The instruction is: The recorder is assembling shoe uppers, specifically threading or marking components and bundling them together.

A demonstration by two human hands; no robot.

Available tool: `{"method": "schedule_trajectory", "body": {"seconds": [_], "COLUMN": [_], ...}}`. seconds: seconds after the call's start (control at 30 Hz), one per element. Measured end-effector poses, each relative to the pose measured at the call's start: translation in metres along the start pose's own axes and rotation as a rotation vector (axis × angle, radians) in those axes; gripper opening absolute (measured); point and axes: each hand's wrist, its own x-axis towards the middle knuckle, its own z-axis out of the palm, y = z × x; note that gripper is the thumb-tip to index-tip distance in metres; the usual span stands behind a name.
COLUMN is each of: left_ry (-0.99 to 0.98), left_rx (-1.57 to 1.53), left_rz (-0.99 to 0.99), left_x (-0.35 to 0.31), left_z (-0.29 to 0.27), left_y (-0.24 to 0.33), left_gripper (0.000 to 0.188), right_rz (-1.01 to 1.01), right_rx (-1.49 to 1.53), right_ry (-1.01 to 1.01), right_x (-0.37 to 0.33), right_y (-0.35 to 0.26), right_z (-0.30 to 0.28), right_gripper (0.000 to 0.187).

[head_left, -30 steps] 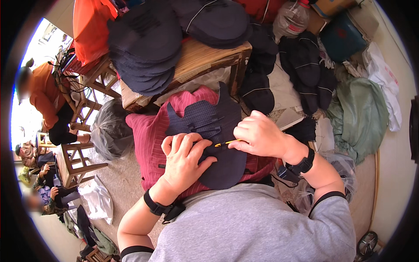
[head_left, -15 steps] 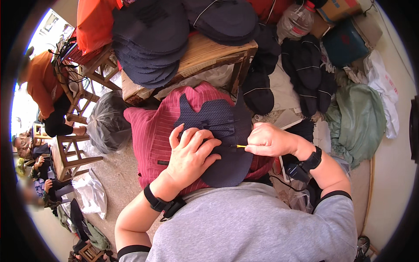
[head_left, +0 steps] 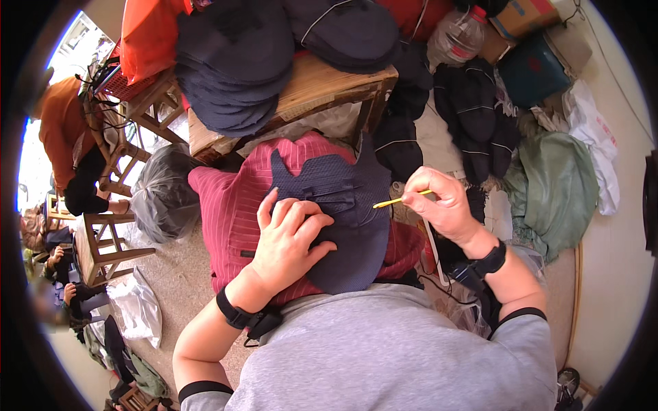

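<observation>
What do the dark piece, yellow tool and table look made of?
Dark piece: probably fabric, matte, with a woven-looking upper part.
Yellow tool: plastic or coated metal, judging by its even, bright colour; too small to tell.
Table: wood, with visible grain and worn edges.

We count two hands, one left hand (head_left: 291, 236) and one right hand (head_left: 442, 205), plus two wristbands (head_left: 492, 261), one yellow tool (head_left: 391, 203) and one dark cloth (head_left: 353, 257). Around us are one table (head_left: 322, 90), two piles (head_left: 233, 68) on it (their overlapping layers we cannot number), one jug (head_left: 457, 42), one green sack (head_left: 555, 185) and at least two other people (head_left: 62, 130).
</observation>
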Motion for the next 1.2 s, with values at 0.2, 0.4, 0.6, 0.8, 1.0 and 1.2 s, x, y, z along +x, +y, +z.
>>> {"method": "schedule_trajectory", "body": {"seconds": [0.2, 0.4, 0.6, 0.8, 1.0, 1.2], "left_ry": [-0.139, -0.191, -0.258, -0.343, -0.335, -0.304], "left_rx": [-0.444, -0.248, -0.095, -0.057, -0.034, -0.055], "left_rz": [-0.197, -0.004, 0.044, 0.043, 0.081, 0.084], "left_x": [-0.025, -0.025, -0.019, -0.025, -0.028, -0.030], "left_z": [-0.015, -0.017, -0.023, -0.022, -0.022, -0.024], "left_y": [-0.006, -0.002, 0.000, -0.007, -0.004, -0.003], "left_gripper": [0.050, 0.056, 0.060, 0.073, 0.068, 0.060], "right_rz": [0.185, 0.289, 0.427, 0.484, 0.618, 0.798], "right_rx": [0.574, 0.734, 0.820, 0.544, 0.528, 0.513], "right_ry": [0.178, 0.006, -0.007, 0.372, 0.376, 0.128], "right_x": [0.007, 0.006, -0.004, -0.012, -0.027, -0.027], "right_y": [-0.006, 0.000, 0.008, 0.059, 0.061, 0.054], "right_z": [0.048, 0.064, 0.057, -0.017, -0.019, 0.016], "right_gripper": [0.011, 0.006, 0.007, 0.009, 0.021, 0.027]}}
